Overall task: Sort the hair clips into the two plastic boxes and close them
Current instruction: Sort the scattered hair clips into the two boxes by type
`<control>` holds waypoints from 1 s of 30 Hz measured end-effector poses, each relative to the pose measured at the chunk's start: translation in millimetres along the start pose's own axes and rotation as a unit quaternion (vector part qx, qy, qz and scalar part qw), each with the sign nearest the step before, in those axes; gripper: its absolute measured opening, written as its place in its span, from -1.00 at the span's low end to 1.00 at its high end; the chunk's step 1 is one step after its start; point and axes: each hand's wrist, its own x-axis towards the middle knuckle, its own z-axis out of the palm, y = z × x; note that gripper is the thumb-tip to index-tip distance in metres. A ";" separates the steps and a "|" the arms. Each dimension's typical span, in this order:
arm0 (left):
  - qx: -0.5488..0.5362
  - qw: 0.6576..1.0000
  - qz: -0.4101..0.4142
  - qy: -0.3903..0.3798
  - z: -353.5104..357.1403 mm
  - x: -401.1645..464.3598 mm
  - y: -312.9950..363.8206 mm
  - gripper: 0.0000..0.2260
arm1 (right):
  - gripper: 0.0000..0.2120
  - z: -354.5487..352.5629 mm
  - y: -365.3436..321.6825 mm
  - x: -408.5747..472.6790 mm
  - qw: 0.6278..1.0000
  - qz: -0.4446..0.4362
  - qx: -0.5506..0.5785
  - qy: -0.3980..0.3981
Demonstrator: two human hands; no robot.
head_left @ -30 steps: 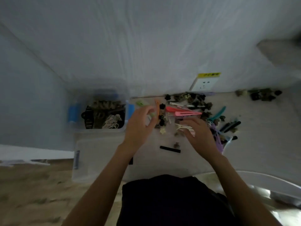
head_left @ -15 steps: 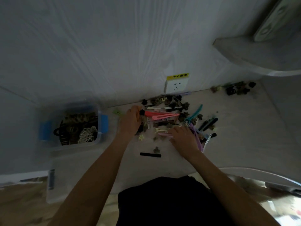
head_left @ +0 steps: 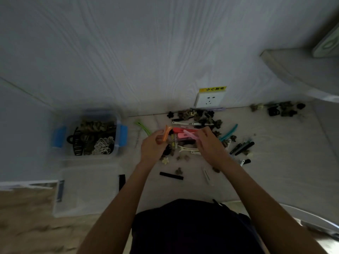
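dim room, pale wood-grain table point(head_left: 275, 171) against a wall with a white socket point(head_left: 210, 99). scattered pile of hair clips point(head_left: 201, 125) spread across the table's middle, a smaller dark cluster point(head_left: 278, 110) well apart to the right. left hand point(head_left: 153, 150) closed round an orange clip point(head_left: 167, 133), raised over the pile. right hand point(head_left: 211, 143) pinches a pale pink clip point(head_left: 190, 135), fingers curled; the grip is somewhat blurred, so contact looks firm but i cannot be sure. open clear box with blue latches point(head_left: 88, 134) at left, already holding dark and white clips. second clear box point(head_left: 88, 189) just in front of it; its contents are hard to read. black bar clip point(head_left: 171, 176) lies alone near the forearms.
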 end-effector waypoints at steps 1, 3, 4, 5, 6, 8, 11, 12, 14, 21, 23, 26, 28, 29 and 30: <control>-0.008 1.000 -0.003 0.015 -3.1 -3.2 1.2 -0.75 | -0.82 3.1 -1.0 7.8 1.000 0.003 -0.016 -0.001; -0.003 0.999 -0.007 0.046 -10.2 -5.9 -1.6 -0.76 | -0.81 8.0 -2.6 21.9 0.998 0.013 -0.054 -0.012; 0.017 0.998 -0.002 0.061 -14.5 -4.9 -4.6 -0.78 | -0.80 10.4 -3.1 28.3 0.997 0.020 -0.070 -0.016; 0.045 0.996 0.005 0.074 -16.9 -2.0 -9.7 -0.80 | -0.76 12.1 -3.3 32.0 0.996 0.027 -0.085 -0.018; 0.074 0.994 0.012 0.083 -18.1 2.5 -16.2 -0.80 | -0.73 14.2 -3.2 34.7 0.994 0.034 -0.100 -0.029; 0.124 0.989 0.008 0.083 -18.4 11.8 -27.3 -0.80 | -0.68 15.8 -3.1 36.8 0.990 0.047 -0.126 -0.053; 0.138 0.989 0.006 0.054 -15.1 18.0 -32.8 -0.77 | -0.67 16.4 0.7 36.2 0.986 0.037 -0.149 -0.063; 0.137 0.989 0.014 0.045 -13.5 19.1 -32.9 -0.75 | -0.65 16.0 2.5 35.1 0.983 0.022 -0.166 -0.068; 0.130 0.991 0.021 0.038 -12.5 21.1 -29.0 -0.72 | -0.62 10.6 3.9 32.1 0.982 0.005 -0.178 -0.062; 0.087 0.995 0.038 0.019 -9.9 15.5 -18.5 -0.80 | -0.79 0.5 -17.7 53.1 0.996 0.003 -0.085 -0.012; 0.092 0.995 0.018 0.024 -8.7 10.1 -22.5 -0.80 | -0.75 10.5 -22.2 57.6 0.993 -0.026 -0.107 -0.052; 0.095 0.995 -0.019 -0.008 -10.7 3.6 -28.1 -0.73 | -0.70 22.1 -21.7 58.1 0.989 -0.028 -0.111 -0.092; 0.106 0.994 -0.024 -0.025 -11.8 0.9 -28.0 -0.69 | -0.67 23.9 -16.9 58.5 0.991 -0.029 -0.109 -0.073; 0.110 0.993 -0.030 -0.033 -12.3 0.1 -28.1 -0.68 | -0.68 23.4 -13.7 57.6 0.991 -0.036 -0.114 -0.060; 0.111 0.992 -0.035 -0.039 -12.4 -0.5 -28.3 -0.66 | -0.71 21.7 -12.1 56.0 0.990 -0.045 -0.127 -0.046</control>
